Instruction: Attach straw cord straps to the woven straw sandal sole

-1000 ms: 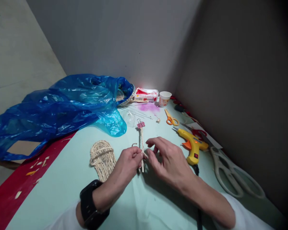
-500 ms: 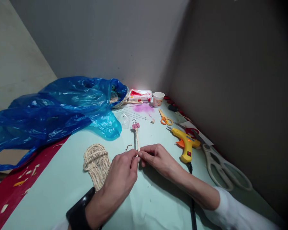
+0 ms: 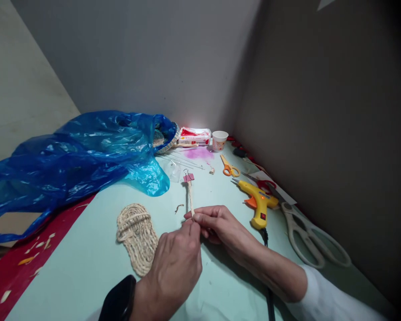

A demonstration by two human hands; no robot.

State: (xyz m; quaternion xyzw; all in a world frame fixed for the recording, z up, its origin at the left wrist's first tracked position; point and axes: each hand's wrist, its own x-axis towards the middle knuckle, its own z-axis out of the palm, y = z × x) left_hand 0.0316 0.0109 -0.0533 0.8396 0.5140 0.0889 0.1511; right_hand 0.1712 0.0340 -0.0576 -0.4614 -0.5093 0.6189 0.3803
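A thin pale braided cord (image 3: 191,198) runs toward me from a pink binder clip (image 3: 188,177), which grips its far end. My right hand (image 3: 217,223) pinches the cord's near end between thumb and fingers. Just below it, my left hand (image 3: 180,254) is closed, fingertips together against the same end; the strands inside the fingers are hidden. Left of my left hand lies a small woven slipper (image 3: 138,236) of the same straw-coloured braid. A short scrap of fibre (image 3: 178,208) rests beside the cord.
A yellow glue gun (image 3: 260,200), large grey-handled scissors (image 3: 307,236) and orange scissors (image 3: 229,166) lie to the right. A blue plastic bag (image 3: 87,151) covers the left back. Behind stand a paper cup (image 3: 219,140) and a red-and-white packet (image 3: 195,136).
My left hand has shifted right and toward me, turning so its back faces up more. My right hand still pinches the cord. More of the slipper shows.
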